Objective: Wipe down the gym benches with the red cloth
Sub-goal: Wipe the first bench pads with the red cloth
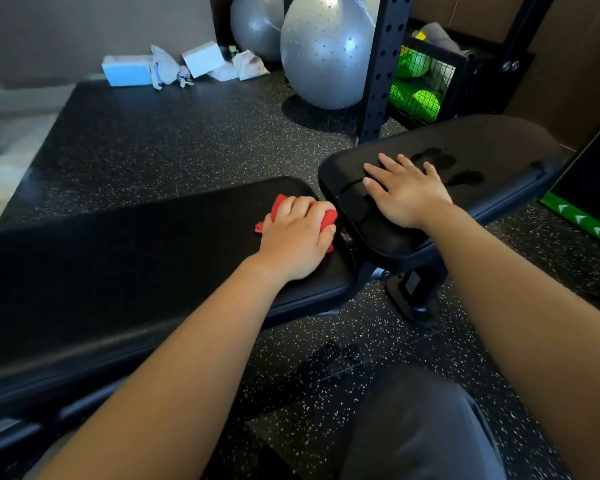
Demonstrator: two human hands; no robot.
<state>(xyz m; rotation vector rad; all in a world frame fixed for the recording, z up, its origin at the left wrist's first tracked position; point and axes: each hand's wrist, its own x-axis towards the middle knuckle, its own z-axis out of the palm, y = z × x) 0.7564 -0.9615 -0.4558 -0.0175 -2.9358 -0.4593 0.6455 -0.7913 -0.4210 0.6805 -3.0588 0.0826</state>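
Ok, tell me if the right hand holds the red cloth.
No, the left hand grips the red cloth; the right hand lies flat.

Cloth (pixel 329 218) red. Bench pads (pixel 118 258) black, plain. Floor (pixel 187 143) black w/ white speckle. Big ball (pixel 326 53) grey, dotted. Small balls (pixel 425 103) neon green. Rack post (pixel 383 64) black, hole pattern. Strip (pixel 582 220) green w/ white arrows. Box (pixel 127 69) lt blue/white.

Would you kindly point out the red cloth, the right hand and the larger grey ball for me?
red cloth (pixel 278 205): head view, on its bare upper-left fold.
right hand (pixel 407 197): head view, on the back of the hand.
larger grey ball (pixel 326 53): head view, on the middle of its front.
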